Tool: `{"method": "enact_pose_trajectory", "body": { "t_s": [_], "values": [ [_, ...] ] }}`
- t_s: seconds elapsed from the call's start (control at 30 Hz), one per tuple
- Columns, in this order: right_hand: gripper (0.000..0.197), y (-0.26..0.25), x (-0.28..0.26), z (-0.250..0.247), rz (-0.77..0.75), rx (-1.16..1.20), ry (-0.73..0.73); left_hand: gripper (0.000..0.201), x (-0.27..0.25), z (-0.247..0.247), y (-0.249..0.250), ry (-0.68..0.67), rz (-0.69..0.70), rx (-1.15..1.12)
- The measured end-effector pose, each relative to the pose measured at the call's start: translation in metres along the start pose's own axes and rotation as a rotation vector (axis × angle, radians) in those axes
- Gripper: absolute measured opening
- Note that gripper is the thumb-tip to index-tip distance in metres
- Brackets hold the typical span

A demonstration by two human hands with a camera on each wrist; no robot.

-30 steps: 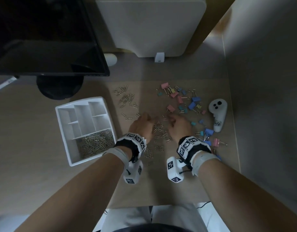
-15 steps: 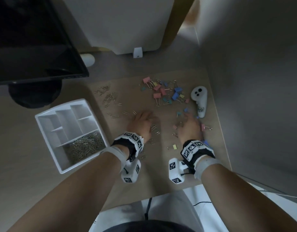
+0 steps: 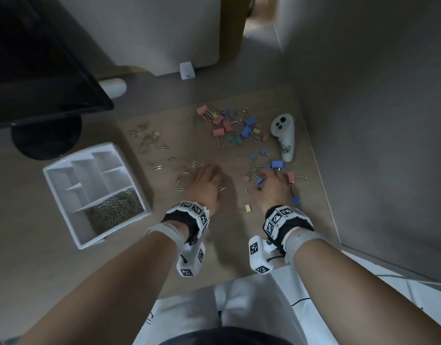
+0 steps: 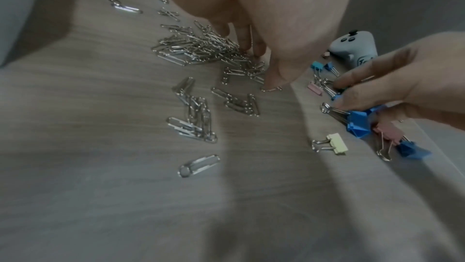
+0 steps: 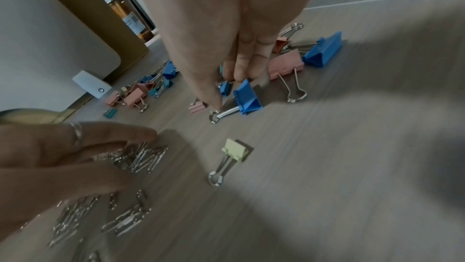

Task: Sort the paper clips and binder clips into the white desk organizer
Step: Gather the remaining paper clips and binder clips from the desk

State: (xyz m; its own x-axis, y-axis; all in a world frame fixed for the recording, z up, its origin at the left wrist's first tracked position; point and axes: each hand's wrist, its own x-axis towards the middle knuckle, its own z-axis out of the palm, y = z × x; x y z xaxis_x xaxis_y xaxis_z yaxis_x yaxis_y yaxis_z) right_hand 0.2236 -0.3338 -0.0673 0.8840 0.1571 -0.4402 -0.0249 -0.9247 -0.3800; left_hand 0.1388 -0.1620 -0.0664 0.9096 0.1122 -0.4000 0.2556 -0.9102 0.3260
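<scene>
Head view: left hand [image 3: 206, 186] palm-down on the surface [image 3: 239, 245] over loose paper clips [image 3: 188, 170]; right hand [image 3: 273, 189] down among binder clips [image 3: 239, 125]. White desk organizer [image 3: 72, 239] at left, paper clips in its near compartment. White controller [image 3: 285, 135] at right.

Left wrist view: left-hand fingers [image 4: 247, 41] curled down, tips touching the paper clip pile [image 4: 198, 49]; grip unclear. A yellow binder clip [image 4: 332, 144] lies apart.

Right wrist view: right-hand fingers [image 5: 247, 63] bent down onto a blue binder clip [image 5: 246, 98], thumb tip at its wire handle; whether it's pinched, cannot tell.
</scene>
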Motion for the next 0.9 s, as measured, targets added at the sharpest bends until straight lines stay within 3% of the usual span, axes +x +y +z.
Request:
{"method": "enact_pose_trajectory", "body": {
  "t_s": [0.1,0.2,0.33,0.5,0.6,0.73,0.9],
  "values": [
    [0.038,0.008,0.0,-0.001,-0.041,0.062,0.003,0.061,0.0,0.0,0.011,0.041,0.009,-0.002],
    [0.023,0.021,-0.001,-0.002,-0.103,0.11,0.12,0.051,-0.004,0.003,0.025,0.069,0.032,0.013],
    [0.009,0.037,-0.004,-0.009,-0.07,0.173,0.141,0.066,-0.003,0.007,0.047,-0.115,-0.009,0.008],
    [0.01,0.043,-0.015,-0.02,-0.048,0.188,0.01,0.022,0.004,0.02,0.059,-0.182,-0.086,-0.042],
    [0.002,0.053,-0.027,-0.038,0.052,0.1,0.072,0.018,0.014,0.027,0.071,-0.148,-0.138,-0.158],
    [0.024,0.07,-0.042,-0.057,0.347,0.126,0.129,0.025,0.022,0.025,0.089,-0.134,-0.148,-0.224],
    [0.044,0.052,-0.024,-0.025,0.385,0.242,0.061,0.025,0.009,0.008,0.067,-0.024,-0.159,-0.265]
  ]
}}
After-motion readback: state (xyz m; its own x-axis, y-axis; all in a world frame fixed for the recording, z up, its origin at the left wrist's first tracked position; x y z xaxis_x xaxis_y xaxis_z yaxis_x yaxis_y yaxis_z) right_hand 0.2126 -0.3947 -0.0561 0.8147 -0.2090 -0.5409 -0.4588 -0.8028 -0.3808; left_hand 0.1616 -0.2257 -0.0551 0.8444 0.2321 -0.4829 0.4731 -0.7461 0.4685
